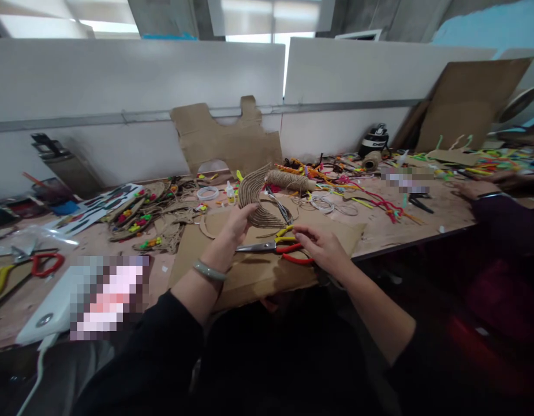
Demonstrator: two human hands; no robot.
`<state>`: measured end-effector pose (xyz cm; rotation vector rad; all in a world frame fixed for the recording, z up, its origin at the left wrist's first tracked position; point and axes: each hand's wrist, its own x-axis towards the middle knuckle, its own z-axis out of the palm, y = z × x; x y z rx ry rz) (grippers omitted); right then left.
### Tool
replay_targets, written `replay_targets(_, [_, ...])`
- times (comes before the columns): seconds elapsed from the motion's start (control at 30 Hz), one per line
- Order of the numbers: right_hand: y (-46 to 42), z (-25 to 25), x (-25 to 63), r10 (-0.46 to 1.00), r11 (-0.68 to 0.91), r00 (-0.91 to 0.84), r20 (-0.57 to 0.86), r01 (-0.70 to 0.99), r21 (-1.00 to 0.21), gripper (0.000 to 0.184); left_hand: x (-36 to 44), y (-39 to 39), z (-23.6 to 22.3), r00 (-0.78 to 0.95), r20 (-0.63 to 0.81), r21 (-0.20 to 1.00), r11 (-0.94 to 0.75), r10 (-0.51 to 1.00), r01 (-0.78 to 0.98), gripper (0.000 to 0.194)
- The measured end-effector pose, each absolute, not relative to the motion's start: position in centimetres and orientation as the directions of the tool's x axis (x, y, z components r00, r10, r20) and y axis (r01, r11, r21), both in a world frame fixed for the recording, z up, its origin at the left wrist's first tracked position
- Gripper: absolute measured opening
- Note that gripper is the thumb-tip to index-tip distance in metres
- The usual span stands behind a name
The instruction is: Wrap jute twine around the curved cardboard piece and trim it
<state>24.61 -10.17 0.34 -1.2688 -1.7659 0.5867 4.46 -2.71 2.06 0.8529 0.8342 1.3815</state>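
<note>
My left hand (241,224) is closed on the lower left edge of a curved, C-shaped piece covered in rows of brown twine (250,193). My right hand (315,244) is closed, its fingertips at the lower end of slim silver tweezers (282,209), whose prongs point up and left toward the inside of the curve. Just below the fingers, scissors (260,248) with a red and a yellow handle lie on a cardboard sheet (245,282). A spool of twine (288,180) lies behind the curved piece. My right palm is hidden.
Twine pieces with coloured beads (141,216), a small glue bottle (230,192) and a tape roll (207,193) lie behind. More scissors (45,263) and a white power bank (54,306) are at left. Colourful cords (379,199) spread right, near a co-worker's hand (477,188).
</note>
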Motion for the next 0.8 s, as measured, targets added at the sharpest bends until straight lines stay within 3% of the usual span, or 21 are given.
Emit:
replay_targets(0.13, [-6.5,1.7,25.0,0.891,0.444,-0.181,0.416,0.536,-0.718,0.025,4.2,-2.4,1.9,0.026,-0.033,0.895,0.041,0.999,-0.444,0.016])
replay_targets(0.23, [-3.2,2.9,24.4,0.897,0.441,-0.265,0.354,0.483,-0.756,0.026,3.8,-2.0,1.7,0.035,-0.043,0.909,0.053,0.998,-0.413,0.022])
replay_targets(0.43, [1.6,4.1,21.4,0.904,0.221,-0.414,0.106,0.241,-0.945,0.024,3.1,-0.9,0.8,0.050,-0.067,0.941,0.080,0.996,-0.328,0.035])
replay_targets(0.53, [2.9,3.7,19.8,0.902,0.151,-0.428,0.060,0.182,-0.972,0.012,2.9,-0.7,0.3,0.046,-0.058,0.959,0.069,0.997,-0.277,0.038])
replay_targets(0.67, [3.9,2.6,18.5,0.918,0.043,-0.395,-0.018,0.146,-0.988,0.022,2.8,-0.4,0.1,0.020,-0.102,0.967,0.104,0.995,-0.232,0.037])
replay_targets(0.8, [4.5,1.3,18.5,0.907,-0.013,-0.419,-0.043,0.075,-0.997,0.020,3.0,0.0,0.0,0.011,-0.141,0.962,0.139,0.990,-0.236,0.035])
